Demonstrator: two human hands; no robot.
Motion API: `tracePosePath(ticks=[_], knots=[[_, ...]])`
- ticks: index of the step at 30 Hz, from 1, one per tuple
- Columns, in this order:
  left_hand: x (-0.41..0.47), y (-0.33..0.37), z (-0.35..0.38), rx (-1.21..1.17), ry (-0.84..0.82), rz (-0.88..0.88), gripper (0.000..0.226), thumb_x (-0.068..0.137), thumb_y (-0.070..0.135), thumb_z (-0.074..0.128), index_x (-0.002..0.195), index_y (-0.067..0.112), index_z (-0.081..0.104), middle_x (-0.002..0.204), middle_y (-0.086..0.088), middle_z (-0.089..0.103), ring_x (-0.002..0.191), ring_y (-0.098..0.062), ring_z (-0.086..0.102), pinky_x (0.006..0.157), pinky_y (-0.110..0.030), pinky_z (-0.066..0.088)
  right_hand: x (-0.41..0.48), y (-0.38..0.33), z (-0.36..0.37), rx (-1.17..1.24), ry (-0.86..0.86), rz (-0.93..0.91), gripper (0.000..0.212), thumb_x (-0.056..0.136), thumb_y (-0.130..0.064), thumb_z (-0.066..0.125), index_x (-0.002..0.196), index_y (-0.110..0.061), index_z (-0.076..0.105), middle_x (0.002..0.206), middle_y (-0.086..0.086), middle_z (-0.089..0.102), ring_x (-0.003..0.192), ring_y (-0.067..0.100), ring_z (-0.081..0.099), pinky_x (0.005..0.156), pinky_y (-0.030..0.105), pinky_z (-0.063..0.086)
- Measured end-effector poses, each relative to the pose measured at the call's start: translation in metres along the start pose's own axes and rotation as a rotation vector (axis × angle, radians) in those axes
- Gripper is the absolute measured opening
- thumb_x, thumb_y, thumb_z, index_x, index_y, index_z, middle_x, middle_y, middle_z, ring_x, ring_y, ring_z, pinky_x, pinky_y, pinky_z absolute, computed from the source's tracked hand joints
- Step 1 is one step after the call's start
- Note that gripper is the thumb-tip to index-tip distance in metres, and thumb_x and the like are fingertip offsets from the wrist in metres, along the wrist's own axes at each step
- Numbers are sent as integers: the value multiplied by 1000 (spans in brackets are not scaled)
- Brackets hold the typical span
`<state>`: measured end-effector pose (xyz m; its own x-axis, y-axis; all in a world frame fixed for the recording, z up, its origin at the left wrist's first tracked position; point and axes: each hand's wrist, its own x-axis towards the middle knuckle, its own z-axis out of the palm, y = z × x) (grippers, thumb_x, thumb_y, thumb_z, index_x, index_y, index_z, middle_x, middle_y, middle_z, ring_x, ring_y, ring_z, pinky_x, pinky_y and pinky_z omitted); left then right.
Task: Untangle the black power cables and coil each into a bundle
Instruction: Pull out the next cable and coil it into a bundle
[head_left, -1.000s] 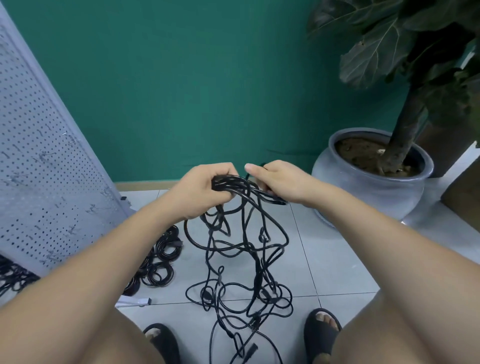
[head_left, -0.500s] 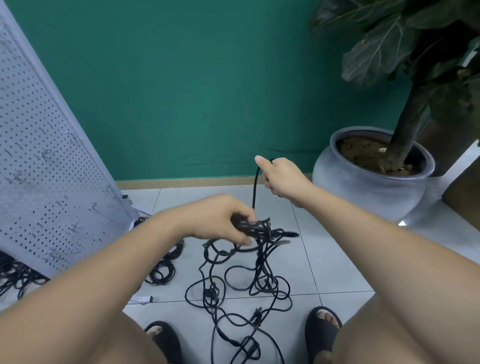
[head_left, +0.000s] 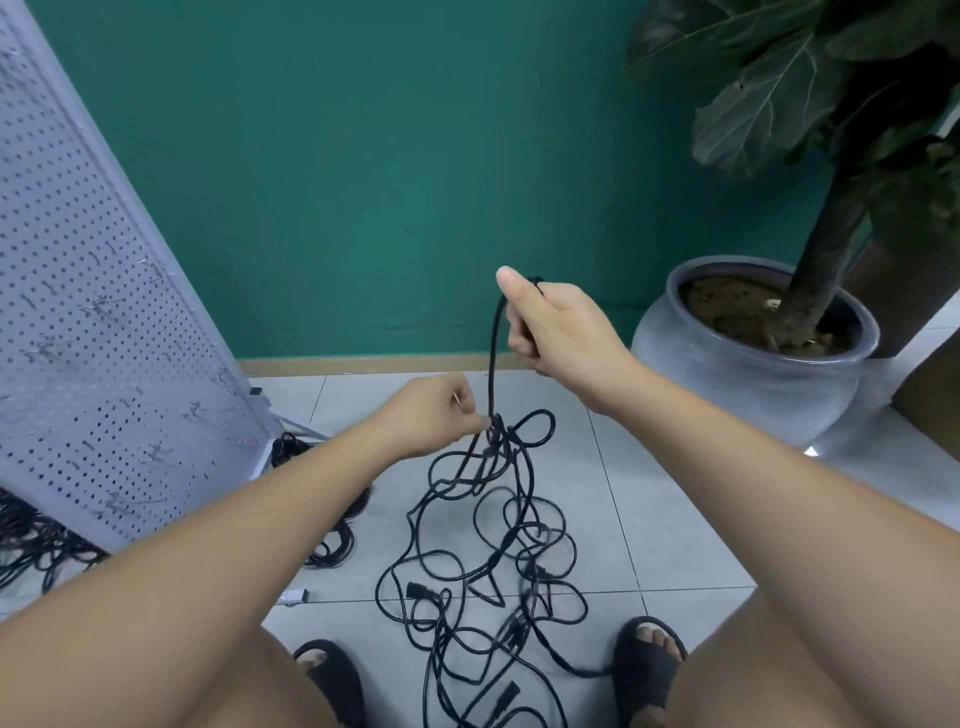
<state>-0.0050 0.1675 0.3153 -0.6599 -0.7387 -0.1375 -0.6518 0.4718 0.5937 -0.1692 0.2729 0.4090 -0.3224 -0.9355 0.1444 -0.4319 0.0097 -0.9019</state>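
The right hand (head_left: 556, 322) grips one cable (head_left: 493, 358), raised taut above the tangle (head_left: 493, 545). The left hand (head_left: 436, 415), lower than a second ago, pinches the tangle's top. The tangle's lower loops rest on the floor (head_left: 649, 519). One strand seems to be separating; coiling has not yet begun.

potted plant (head_left: 753, 374), pegboard (head_left: 104, 338), green wall (head_left: 389, 156), sandals (head_left: 644, 670)

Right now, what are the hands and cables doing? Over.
Right hand grips one cable strand, held high. Left hand pinches the knot below. Tangled power cables trail onto the tile floor.
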Motion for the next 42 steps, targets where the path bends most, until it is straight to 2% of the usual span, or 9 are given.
tracePosePath(ticks=[7,15,20,25,29,33,36,39,42], knots=[[13,0,19,-46,119,89,10,96,33,68,89,27,72,88,9,74,84,-16,66,79,-34,54,-5,-12,-7,221,6,-17,56,111,-55,49,72,-16,48,63,5,47,53,20,33,51,27,30],[32,-30,15,71,137,33,30,103,43,65,92,17,78,87,-2,68,73,-17,58,61,-31,39,-9,-24,-34,772,-155,167,50,110,-57,52,75,-23,42,64,-2,34,47,14,25,44,26,22],[25,-9,8,-106,196,163,28,109,39,55,91,31,75,98,5,55,94,-8,55,89,-28,44,-18,-24,-24,892,-395,247,51,112,-56,47,74,-23,39,60,-4,30,42,10,24,40,23,23],[1,36,-5,-419,170,243,45,113,43,41,97,8,65,81,-6,67,74,-19,62,87,-44,55,-19,-22,-12,839,-334,201,49,112,-53,49,76,-20,42,65,2,33,47,15,25,44,26,26],[-15,53,7,-666,57,172,38,113,37,47,86,14,58,64,9,55,63,-19,50,84,-45,64,-19,-30,-4,764,-244,99,45,113,-50,49,80,-20,44,67,2,39,51,17,30,52,31,22],[-16,45,24,-536,-82,90,47,111,52,44,84,15,56,63,4,51,66,-21,54,80,-37,56,-12,-40,-9,665,-60,-38,42,114,-46,48,81,-20,45,70,3,49,55,21,40,55,33,33],[-20,48,29,-426,-107,106,44,112,50,44,82,19,52,63,7,49,63,-18,48,69,-35,44,-7,-30,-6,213,75,-168,42,114,-38,48,83,-9,51,76,11,60,68,24,56,71,39,49],[-22,52,32,-321,-158,130,39,112,43,46,81,19,50,67,3,48,61,-17,43,63,-33,38,4,-5,0,-52,141,-152,45,114,-38,46,91,0,54,85,14,68,75,21,60,75,27,47],[-23,51,26,-335,-155,120,35,113,36,45,86,18,55,71,-3,52,63,-20,47,66,-34,42,21,18,0,-185,154,-97,45,115,-41,44,90,-4,49,78,12,61,67,19,50,71,37,44]])
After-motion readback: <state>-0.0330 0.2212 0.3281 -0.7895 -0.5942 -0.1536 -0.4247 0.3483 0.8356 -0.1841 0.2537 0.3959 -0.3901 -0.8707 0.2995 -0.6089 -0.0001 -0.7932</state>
